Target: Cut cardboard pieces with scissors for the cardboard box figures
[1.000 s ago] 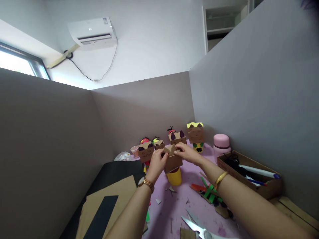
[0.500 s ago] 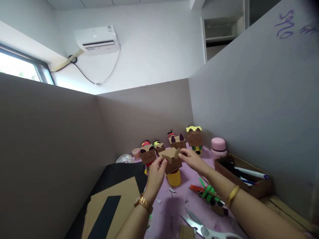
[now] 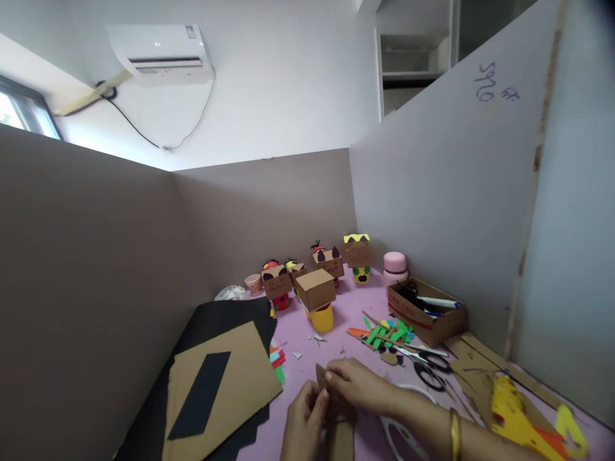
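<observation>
Both hands pinch a small brown card piece (image 3: 321,374) low in the frame's centre: the left hand (image 3: 302,419) closes on it from below, the right hand (image 3: 355,384) from above with fingertips (image 3: 330,378) on its top edge. Just beyond, mid-frame, a plain card box (image 3: 316,288) sits on a yellow cup (image 3: 321,318) on the pink table (image 3: 336,320), with paper figures (image 3: 327,261) behind it, a tray of pens (image 3: 423,307) to the right, scissors (image 3: 430,365) near it, and card sheets (image 3: 216,384) at lower left
</observation>
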`<state>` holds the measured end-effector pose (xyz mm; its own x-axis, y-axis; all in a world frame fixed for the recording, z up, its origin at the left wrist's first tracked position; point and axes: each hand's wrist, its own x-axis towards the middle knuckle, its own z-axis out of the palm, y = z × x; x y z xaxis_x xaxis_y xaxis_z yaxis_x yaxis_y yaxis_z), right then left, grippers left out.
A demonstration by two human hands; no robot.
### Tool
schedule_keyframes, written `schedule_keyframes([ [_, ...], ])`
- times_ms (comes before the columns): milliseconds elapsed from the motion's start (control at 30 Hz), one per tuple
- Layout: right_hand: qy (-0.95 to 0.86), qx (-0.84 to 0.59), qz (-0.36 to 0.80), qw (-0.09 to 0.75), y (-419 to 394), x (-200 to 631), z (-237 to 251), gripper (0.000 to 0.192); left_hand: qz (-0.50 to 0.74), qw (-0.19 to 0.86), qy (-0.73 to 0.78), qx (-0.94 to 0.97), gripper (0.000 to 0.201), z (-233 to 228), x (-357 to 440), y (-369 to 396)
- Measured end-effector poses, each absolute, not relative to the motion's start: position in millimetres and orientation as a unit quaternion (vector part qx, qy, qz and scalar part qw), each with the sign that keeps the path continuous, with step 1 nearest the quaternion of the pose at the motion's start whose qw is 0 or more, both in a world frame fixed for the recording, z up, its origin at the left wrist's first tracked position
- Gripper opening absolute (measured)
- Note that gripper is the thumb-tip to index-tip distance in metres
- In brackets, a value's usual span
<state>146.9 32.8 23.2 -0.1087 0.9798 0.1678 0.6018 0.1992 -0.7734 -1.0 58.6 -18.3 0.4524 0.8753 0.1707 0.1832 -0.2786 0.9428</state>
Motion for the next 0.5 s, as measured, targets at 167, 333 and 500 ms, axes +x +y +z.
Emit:
schedule_keyframes([
  [167, -0.668, -0.575, 0.286, 0.375, 10.7, 126.7, 11.0, 0.023, 0.403, 0.478, 0.378, 0.683, 0.024, -18.4, -18.3, 37.6],
  [333, -0.639, -0.544, 0.355, 0.411, -5.4, 113.9, -6.2, 0.032, 0.444, 0.503, 0.358, 0.649, 0.021, -17.5, -26.8, 19.7],
  [500, -0.585, -0.525, 0.405, 0.468, -10.3, 103.0, -19.8, 0.027, 0.473, 0.54, 0.365, 0.594, 0.026, -25.7, -31.5, 18.4],
])
